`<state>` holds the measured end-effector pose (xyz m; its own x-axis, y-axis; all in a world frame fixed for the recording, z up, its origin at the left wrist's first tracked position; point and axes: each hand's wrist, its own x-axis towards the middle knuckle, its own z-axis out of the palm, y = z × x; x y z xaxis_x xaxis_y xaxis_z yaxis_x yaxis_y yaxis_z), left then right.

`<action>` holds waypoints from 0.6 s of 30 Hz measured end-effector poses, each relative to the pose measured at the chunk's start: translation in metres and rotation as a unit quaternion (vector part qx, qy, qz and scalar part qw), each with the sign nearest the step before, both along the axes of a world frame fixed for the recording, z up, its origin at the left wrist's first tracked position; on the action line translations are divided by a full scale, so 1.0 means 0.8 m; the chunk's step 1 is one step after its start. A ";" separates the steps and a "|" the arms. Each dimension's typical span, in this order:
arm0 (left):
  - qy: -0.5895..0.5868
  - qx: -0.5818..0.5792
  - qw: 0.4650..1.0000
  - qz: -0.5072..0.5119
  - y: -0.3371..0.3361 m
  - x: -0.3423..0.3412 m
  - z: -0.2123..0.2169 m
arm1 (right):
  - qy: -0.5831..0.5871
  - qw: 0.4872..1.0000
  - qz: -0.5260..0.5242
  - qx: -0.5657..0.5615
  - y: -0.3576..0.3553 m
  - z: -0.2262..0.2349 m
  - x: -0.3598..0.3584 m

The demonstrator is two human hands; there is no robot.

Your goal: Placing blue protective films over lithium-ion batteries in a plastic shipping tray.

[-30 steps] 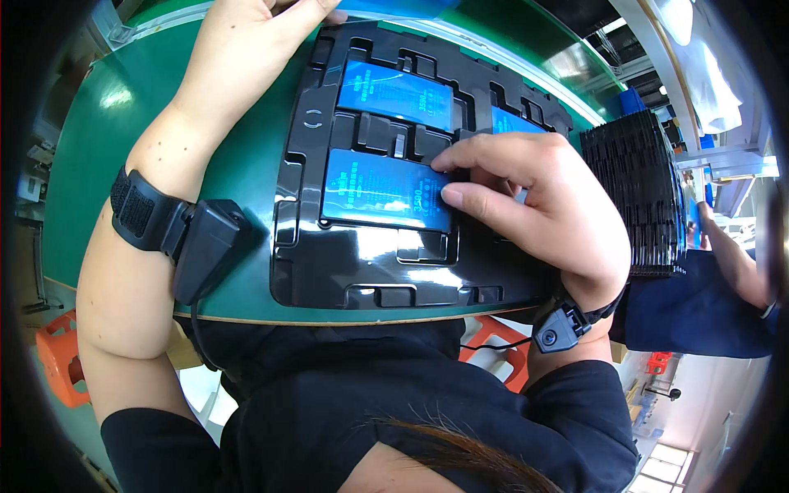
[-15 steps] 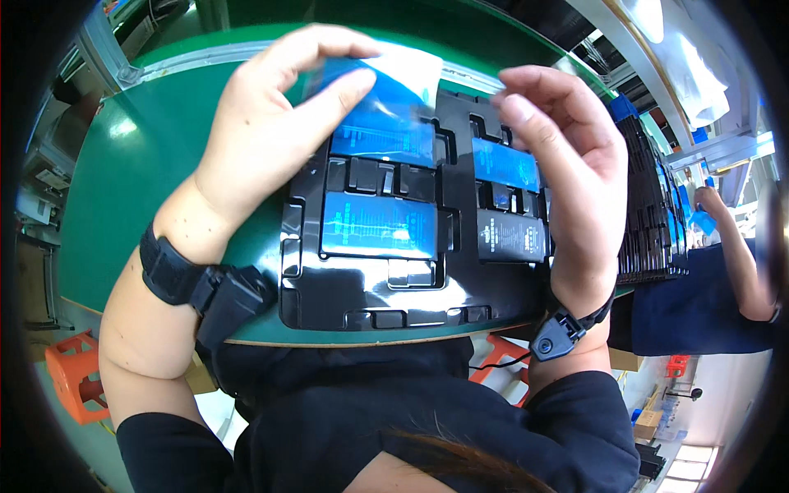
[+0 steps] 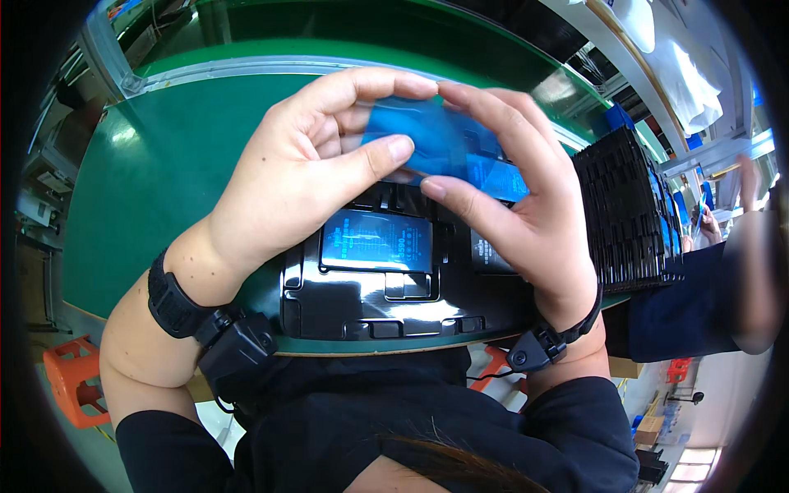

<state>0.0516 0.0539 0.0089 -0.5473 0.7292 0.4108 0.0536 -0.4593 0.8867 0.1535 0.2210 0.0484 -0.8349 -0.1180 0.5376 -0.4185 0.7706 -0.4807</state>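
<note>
My left hand (image 3: 288,168) is closed, its thumb on the front of a translucent blue film sheet (image 3: 440,135) and its fingers partly behind it. My right hand (image 3: 534,197) curves round the film's right part, thumb and forefinger wide apart; whether they touch its edges is unclear. The two forefinger tips meet above the film. Beneath lies a black moulded tray (image 3: 493,312) with flat rectangular batteries. One battery (image 3: 376,241) has a shiny blue face; a dark battery (image 3: 490,253) is partly hidden by my right hand. Both hands cover the tray's far part.
The tray rests on a green tabletop (image 3: 156,181) near its front edge. To the right rises a tall stack of black trays (image 3: 629,218). Beyond it a co-worker's dark sleeve (image 3: 682,308) and blurred arm show. An orange stool (image 3: 74,382) stands low at the left.
My left hand has moved right and slightly down with the blue film. My right hand has moved left, so the hands now meet over the tray. The co-worker's arm has shifted.
</note>
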 end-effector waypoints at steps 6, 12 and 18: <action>-0.057 -0.018 0.998 -0.034 -0.001 0.003 0.005 | 0.022 0.994 -0.007 0.109 -0.006 0.002 0.001; -0.021 0.003 1.000 -0.021 -0.004 0.011 0.011 | -0.007 0.999 0.018 -0.043 -0.006 -0.006 -0.001; 0.116 -0.138 0.980 0.081 -0.010 -0.017 0.004 | -0.136 0.906 0.004 -0.402 -0.001 0.006 0.008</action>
<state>0.0382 0.0458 0.0118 -0.5804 0.7414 0.3368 0.3205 -0.1723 0.9314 0.1596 0.2205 0.0536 -0.9503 0.2129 0.2272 -0.2043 0.1240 -0.9710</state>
